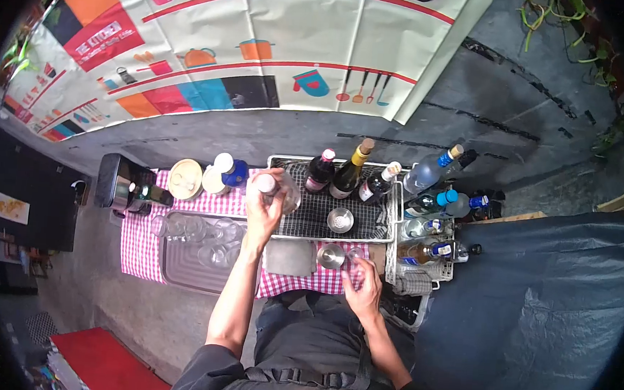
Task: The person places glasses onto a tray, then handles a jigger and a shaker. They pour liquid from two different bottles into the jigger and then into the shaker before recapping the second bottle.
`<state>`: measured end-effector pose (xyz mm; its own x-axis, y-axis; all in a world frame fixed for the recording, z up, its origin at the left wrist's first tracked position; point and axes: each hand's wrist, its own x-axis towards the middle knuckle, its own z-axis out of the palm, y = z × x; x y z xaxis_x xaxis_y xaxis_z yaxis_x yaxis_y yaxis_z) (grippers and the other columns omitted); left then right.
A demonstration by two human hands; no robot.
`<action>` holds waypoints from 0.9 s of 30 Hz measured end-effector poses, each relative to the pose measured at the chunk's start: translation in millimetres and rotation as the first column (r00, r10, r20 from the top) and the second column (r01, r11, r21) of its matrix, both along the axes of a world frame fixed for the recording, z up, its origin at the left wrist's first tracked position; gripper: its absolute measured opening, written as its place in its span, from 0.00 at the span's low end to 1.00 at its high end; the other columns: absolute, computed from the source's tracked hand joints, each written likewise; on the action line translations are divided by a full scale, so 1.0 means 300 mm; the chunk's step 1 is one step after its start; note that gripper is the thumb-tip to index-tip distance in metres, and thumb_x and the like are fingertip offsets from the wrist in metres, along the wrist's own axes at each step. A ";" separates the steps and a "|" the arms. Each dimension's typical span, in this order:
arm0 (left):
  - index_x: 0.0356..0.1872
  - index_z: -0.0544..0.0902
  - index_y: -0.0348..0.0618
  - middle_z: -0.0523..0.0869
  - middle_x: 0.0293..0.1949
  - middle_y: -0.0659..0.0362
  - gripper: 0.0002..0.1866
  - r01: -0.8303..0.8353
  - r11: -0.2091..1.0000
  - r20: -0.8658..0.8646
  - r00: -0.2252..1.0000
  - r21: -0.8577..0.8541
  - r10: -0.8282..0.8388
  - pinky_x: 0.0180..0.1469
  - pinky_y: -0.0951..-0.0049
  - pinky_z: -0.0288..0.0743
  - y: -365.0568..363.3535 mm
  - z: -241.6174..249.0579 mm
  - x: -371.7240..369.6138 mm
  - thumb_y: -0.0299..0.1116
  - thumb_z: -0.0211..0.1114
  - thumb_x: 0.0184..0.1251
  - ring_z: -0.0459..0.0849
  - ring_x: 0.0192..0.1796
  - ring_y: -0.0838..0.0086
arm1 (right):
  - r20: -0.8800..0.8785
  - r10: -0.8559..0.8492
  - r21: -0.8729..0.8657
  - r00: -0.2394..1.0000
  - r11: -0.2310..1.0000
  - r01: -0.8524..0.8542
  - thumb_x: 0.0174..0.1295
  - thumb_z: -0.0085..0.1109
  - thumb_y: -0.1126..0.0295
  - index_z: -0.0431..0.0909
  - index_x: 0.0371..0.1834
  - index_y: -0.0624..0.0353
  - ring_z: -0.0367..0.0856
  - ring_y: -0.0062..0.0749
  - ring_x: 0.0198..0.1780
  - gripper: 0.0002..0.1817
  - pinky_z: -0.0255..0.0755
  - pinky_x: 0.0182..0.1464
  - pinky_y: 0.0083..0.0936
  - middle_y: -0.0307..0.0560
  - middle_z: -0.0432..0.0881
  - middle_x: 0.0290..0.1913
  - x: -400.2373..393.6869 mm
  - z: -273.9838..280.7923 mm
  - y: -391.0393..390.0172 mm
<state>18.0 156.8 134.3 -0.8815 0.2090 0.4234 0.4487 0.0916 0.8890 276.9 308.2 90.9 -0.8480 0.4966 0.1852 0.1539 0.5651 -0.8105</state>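
My left hand is wrapped round a clear bottle with a pale pinkish top, over the left end of a white wire basket. Lower right, my right hand has its fingers curled close together at a small clear glass-like thing; I cannot tell what is between them. Just left of those fingers, a metal cup stands on the red checked cloth. A second shiny cup sits in the basket. Beside the first cup lies a folded grey cloth.
Three dark bottles stand at the basket's back. Several liquor bottles crowd a white rack on the right. To the left, a grey tray holds upside-down glasses; behind it are a blue jar and a round container.
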 end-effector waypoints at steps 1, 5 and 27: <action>0.48 0.83 0.38 0.85 0.50 0.53 0.15 0.018 0.992 -0.104 0.994 -0.128 -0.031 0.61 0.61 0.74 -0.026 0.070 0.026 0.17 0.69 0.58 0.82 0.56 0.59 | -0.020 0.056 -0.008 0.998 0.998 -0.056 0.53 0.77 0.71 0.73 0.63 0.63 0.84 0.44 0.47 0.33 0.79 0.50 0.37 0.57 0.79 0.58 -0.047 0.037 -0.024; 0.51 0.84 0.41 0.86 0.49 0.53 0.21 0.080 0.979 -0.042 0.995 -0.189 -0.089 0.60 0.59 0.74 -0.105 0.177 0.189 0.23 0.72 0.51 0.82 0.55 0.57 | -0.119 0.314 0.039 0.942 0.950 -0.311 0.42 0.87 0.60 0.54 0.78 0.64 0.66 0.61 0.74 0.62 0.64 0.75 0.47 0.64 0.64 0.74 -0.232 0.148 -0.128; 0.47 0.87 0.37 0.90 0.46 0.54 0.17 0.657 0.737 0.502 0.589 0.159 -0.633 0.58 0.67 0.79 -0.701 0.123 0.509 0.31 0.78 0.57 0.87 0.51 0.71 | -0.089 0.602 -0.481 0.794 0.672 -0.563 0.36 0.89 0.61 0.57 0.77 0.60 0.76 0.44 0.68 0.63 0.71 0.70 0.39 0.56 0.76 0.66 0.034 0.000 -0.696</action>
<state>170.7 -53.5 171.1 -0.5810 0.8124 -0.0493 -0.0938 -0.0066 0.9956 287.1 99.3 90.9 -0.9953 -0.0964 -0.0016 -0.0102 0.1226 -0.9924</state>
